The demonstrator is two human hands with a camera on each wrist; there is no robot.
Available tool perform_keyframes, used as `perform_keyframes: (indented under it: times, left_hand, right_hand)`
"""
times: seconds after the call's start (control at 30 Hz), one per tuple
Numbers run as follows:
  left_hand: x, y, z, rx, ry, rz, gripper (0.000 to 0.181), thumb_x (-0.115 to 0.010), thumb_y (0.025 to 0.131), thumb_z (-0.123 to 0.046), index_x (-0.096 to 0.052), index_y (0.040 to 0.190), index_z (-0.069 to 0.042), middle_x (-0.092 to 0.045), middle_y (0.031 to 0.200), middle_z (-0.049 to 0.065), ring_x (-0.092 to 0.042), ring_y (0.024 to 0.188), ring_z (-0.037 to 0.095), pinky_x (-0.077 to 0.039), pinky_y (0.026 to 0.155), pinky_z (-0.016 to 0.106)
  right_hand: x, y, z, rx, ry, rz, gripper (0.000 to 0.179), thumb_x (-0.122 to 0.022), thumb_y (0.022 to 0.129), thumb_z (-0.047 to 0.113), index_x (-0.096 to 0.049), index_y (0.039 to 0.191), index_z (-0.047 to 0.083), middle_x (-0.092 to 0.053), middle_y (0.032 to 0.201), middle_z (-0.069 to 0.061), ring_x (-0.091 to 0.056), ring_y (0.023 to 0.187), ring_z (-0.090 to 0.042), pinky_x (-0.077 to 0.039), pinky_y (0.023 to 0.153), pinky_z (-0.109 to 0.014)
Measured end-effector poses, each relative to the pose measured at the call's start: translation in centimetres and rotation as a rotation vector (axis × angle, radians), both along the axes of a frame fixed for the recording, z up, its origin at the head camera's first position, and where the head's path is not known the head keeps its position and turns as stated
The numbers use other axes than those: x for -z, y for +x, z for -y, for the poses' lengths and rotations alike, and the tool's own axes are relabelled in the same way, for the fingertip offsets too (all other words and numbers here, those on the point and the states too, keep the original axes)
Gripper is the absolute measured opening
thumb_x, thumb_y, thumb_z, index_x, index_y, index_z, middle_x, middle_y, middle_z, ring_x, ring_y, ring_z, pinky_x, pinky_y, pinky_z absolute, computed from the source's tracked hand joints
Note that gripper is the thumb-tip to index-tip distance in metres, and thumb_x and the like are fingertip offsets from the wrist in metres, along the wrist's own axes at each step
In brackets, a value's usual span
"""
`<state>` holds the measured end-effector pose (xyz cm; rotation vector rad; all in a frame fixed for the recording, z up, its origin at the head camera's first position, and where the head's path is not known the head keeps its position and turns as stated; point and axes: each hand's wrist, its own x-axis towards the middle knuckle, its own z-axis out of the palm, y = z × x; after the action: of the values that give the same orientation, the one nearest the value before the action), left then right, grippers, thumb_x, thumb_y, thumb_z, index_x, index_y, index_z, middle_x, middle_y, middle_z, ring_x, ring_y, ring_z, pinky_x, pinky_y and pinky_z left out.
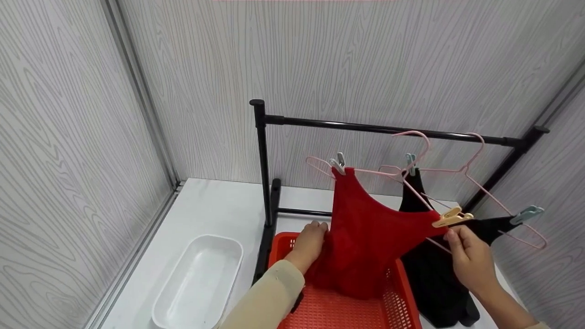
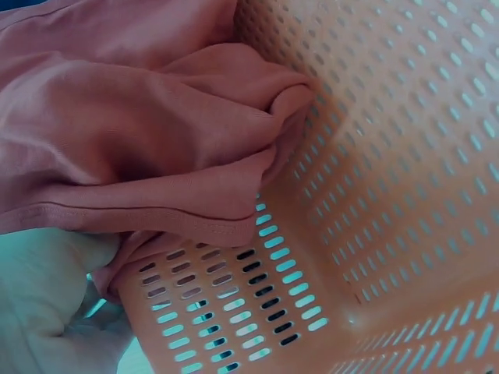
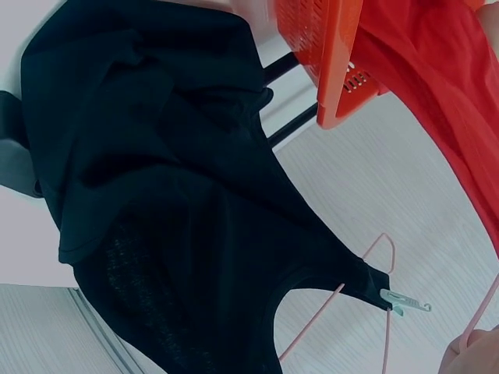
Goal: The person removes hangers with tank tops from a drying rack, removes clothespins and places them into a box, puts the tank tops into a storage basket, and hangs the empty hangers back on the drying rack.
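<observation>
A red tank top [image 1: 370, 228] hangs from a pink hanger [image 1: 413, 183], its lower part down in a red basket [image 1: 406, 297]. One strap is held by a white clothespin [image 1: 339, 163], the other by a yellow clothespin [image 1: 452, 217]. At the garment's left side my left hand [image 1: 311, 244] grips the cloth, which partly covers the fingers in the left wrist view. Just below the yellow clothespin my right hand [image 1: 470, 260] pinches the strap corner with thumb and fingers. Only part of that hand shows at the right wrist view's corner, beside the hanger wire.
Behind on the right, a black tank top [image 3: 171, 171] hangs on another pink hanger [image 1: 486, 194] with blue-green clothespins [image 1: 526, 214]. A black rack's bar [image 1: 347, 125] carries the hangers. To the left lies a white tray [image 1: 196, 283]. Grey wood-patterned panels surround the white table [image 1: 219, 201].
</observation>
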<state>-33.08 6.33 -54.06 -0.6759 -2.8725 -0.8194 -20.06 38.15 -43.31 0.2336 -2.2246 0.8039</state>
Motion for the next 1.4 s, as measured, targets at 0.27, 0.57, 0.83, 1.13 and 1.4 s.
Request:
perform_keyframes:
  times: [0.27,0.57,0.83,1.13,1.4]
  left_hand:
    - [-0.4,0.1,-0.4,-0.092,0.358,0.212,0.025,-0.037,0.104,-0.026,-0.06,0.094,-0.022,-0.058,0.093,-0.005,-0.053,0.086,0.017,-0.046,0.081,0.035]
    - [-2.7,0.4,-0.4,0.006,0.29,-0.15,0.009,-0.055,0.097,-0.003,-0.052,0.102,-0.01,-0.054,0.097,0.005,-0.058,0.084,0.021,-0.05,0.077,0.032]
    - [-6.3,1.7,-0.2,0.109,0.448,-0.178,0.013,-0.057,0.097,-0.002,-0.05,0.106,-0.008,-0.054,0.103,0.006,-0.057,0.093,0.02,-0.049,0.087,0.032]
    - [-8.0,3.0,-0.6,0.162,0.821,0.22,0.012,-0.049,0.098,0.003,-0.048,0.105,-0.006,-0.055,0.106,0.006,-0.053,0.098,0.016,-0.046,0.086,0.029]
    - [-6.4,3.4,-0.8,0.153,0.918,0.542,0.022,-0.045,0.096,0.005,-0.05,0.117,-0.001,-0.057,0.1,0.009,-0.056,0.09,0.017,-0.048,0.078,0.029]
  right_hand:
    - [0.1,0.1,0.0,0.012,-0.02,0.04,0.016,-0.059,0.098,0.0,-0.063,0.083,0.005,-0.057,0.068,-0.004,-0.042,0.057,-0.004,-0.034,0.056,-0.019]
    - [-0.1,0.1,-0.1,0.018,0.001,0.029,0.016,-0.059,0.097,-0.001,-0.063,0.083,0.003,-0.051,0.063,0.004,-0.04,0.054,-0.003,-0.033,0.053,-0.021]
    - [-0.6,0.0,-0.2,0.005,-0.01,0.005,0.016,-0.058,0.098,-0.001,-0.062,0.083,0.001,-0.046,0.062,0.007,-0.037,0.053,-0.002,-0.031,0.051,-0.021]
    - [-0.6,0.1,-0.2,0.02,-0.043,0.029,0.016,-0.057,0.099,0.001,-0.062,0.084,0.0,-0.046,0.063,0.006,-0.037,0.054,-0.003,-0.032,0.052,-0.02]
    - [-0.2,0.0,-0.1,0.01,-0.029,0.005,0.015,-0.058,0.097,-0.001,-0.062,0.083,0.001,-0.051,0.065,0.005,-0.039,0.056,-0.001,-0.033,0.055,-0.019]
